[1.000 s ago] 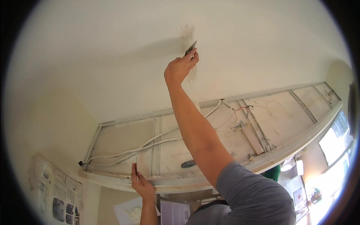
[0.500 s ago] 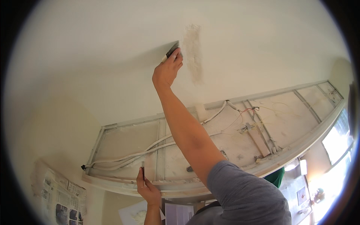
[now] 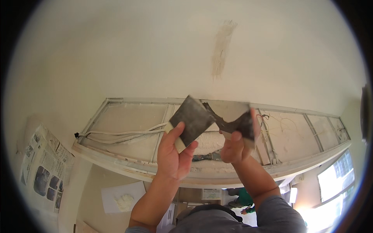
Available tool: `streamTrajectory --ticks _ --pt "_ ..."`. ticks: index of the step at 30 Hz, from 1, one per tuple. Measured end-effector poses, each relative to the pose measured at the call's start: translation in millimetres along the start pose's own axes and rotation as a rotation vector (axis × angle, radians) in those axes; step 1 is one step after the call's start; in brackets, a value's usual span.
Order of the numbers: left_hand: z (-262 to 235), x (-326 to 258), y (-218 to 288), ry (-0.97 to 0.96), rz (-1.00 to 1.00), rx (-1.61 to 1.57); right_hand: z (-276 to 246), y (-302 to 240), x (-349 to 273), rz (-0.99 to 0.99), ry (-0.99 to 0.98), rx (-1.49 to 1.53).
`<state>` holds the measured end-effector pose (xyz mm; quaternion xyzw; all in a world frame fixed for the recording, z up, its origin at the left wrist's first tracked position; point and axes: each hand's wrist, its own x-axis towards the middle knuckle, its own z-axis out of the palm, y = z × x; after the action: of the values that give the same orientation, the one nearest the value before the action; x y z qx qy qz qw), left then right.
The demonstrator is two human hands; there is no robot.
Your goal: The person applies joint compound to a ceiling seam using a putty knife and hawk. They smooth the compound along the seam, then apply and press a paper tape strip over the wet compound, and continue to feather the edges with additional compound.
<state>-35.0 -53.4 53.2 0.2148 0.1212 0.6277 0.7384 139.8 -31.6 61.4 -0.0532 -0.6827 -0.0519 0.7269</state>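
My left hand (image 3: 171,155) grips a flat, square, dark-faced scraper (image 3: 190,120) with a pale lower edge, thumb across its face. Close by on the right, my right hand (image 3: 235,149) is closed on a second dark scraper (image 3: 244,124). Its dark part curves inward along the top; whether the pale area there is filler or background, I cannot tell. The two scrapers' near corners meet or overlap in front of the framed recess. Above both hands, a rough beige filler patch (image 3: 222,48) marks the pale plastered surface (image 3: 155,58).
A long framed ledge (image 3: 128,163) crosses the view, with pale cables (image 3: 124,136) and thin loose wires (image 3: 285,120) inside. Newspaper (image 3: 42,171) covers part of the left side. Below lie a white sheet (image 3: 110,194) with crumbly pale material and a person in green (image 3: 244,197).
My right hand has come down from beside the filler patch with its scraper. My left hand has risen from the ledge's front edge, and both scrapers are now together at the middle.
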Motion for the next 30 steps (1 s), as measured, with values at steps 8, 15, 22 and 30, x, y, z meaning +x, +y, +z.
streamTrajectory --ticks 8,15,22,30 --pt "11.2 -11.0 4.2 -0.25 0.14 0.208 -55.9 -13.7 -10.0 0.647 -0.471 -0.397" --pt "-23.3 21.4 17.0 -0.698 0.944 1.029 -39.2 -47.2 -30.7 1.522 0.36 1.014" --pt "-35.1 36.0 50.7 -0.928 1.072 1.441 -27.7 -30.3 -41.0 1.519 0.302 1.113" --pt "-47.8 12.6 36.0 0.05 0.395 0.62 -32.4 -29.9 -19.6 1.129 0.402 0.625"
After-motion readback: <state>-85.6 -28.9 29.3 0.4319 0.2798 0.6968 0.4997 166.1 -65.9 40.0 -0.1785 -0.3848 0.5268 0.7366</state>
